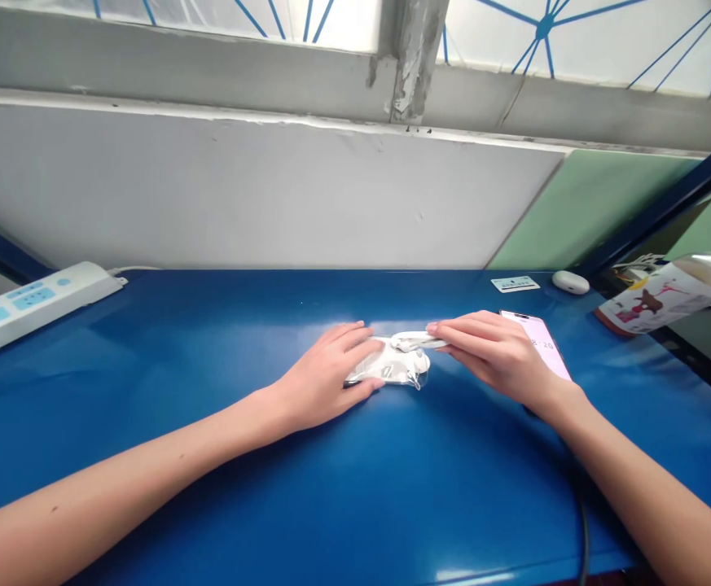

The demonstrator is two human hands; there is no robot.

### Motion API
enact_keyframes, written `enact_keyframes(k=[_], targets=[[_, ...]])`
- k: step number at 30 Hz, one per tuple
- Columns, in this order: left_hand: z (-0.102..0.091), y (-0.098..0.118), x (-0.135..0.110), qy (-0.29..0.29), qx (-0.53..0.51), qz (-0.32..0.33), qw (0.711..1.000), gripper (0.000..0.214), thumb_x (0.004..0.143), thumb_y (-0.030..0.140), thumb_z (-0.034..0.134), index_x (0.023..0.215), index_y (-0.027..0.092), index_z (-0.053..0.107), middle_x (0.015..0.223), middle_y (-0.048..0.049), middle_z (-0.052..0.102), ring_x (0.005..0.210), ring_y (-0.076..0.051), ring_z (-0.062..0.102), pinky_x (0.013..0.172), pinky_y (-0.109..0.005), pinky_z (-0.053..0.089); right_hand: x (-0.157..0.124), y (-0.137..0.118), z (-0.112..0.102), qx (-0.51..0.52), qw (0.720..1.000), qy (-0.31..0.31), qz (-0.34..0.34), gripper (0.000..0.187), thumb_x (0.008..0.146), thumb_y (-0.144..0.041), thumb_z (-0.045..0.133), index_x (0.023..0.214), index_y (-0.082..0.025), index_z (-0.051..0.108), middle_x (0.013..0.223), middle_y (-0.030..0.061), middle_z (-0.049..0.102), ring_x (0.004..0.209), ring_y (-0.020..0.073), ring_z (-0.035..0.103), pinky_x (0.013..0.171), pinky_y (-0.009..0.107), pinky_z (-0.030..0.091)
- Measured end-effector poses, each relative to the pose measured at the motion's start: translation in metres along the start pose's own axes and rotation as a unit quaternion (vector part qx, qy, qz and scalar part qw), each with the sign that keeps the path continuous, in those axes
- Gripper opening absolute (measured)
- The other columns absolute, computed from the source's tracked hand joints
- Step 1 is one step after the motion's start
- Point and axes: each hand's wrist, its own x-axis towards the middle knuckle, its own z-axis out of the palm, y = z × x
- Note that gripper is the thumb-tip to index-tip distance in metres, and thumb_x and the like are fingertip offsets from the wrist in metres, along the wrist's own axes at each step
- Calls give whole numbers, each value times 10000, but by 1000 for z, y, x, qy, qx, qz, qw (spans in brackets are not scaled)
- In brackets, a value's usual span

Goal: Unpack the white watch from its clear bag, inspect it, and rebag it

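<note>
In the middle of the blue table lies a small clear plastic packet (pixel 392 374) with white contents, part of it under my fingers. My left hand (pixel 336 370) grips it from the left, thumb on the near edge and fingers over the far side. A bundled white cable (pixel 416 340) stretches across the packet's far right corner. Its right end is pinched between the thumb and fingers of my right hand (pixel 495 350). A rounded white piece (pixel 419 362) shows at the packet's right end; whether it is joined to the cable I cannot tell.
A lit phone (pixel 542 342) lies partly behind my right hand. Further back are a card (pixel 515 284) and a white earbud case (pixel 571 282). A labelled bottle (pixel 666 297) leans at the right. At the left edge sits a power strip (pixel 37 301). A dark cable (pixel 584 521) hangs near my right forearm.
</note>
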Motion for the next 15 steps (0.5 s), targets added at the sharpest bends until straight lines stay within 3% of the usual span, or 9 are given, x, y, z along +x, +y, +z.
enact_keyframes(k=[6,15], targets=[[-6,-7,0,-45,152,28,987,396,925,346,621,1282,175,590,1362,-156,584,1295,-322,514,1102,-538,377,-9,17,1,18,998,-58,18,252,969,-185,559,1185,-220,684,1151,89,744,928,216,720,769,331,543],[-8,-13,-1,-34,146,20,988,428,926,312,622,1310,150,525,1310,-139,588,1235,-290,510,1031,-455,466,-13,25,1,89,982,-144,85,297,976,-187,499,1152,-236,733,1185,77,723,1002,210,709,811,302,582]])
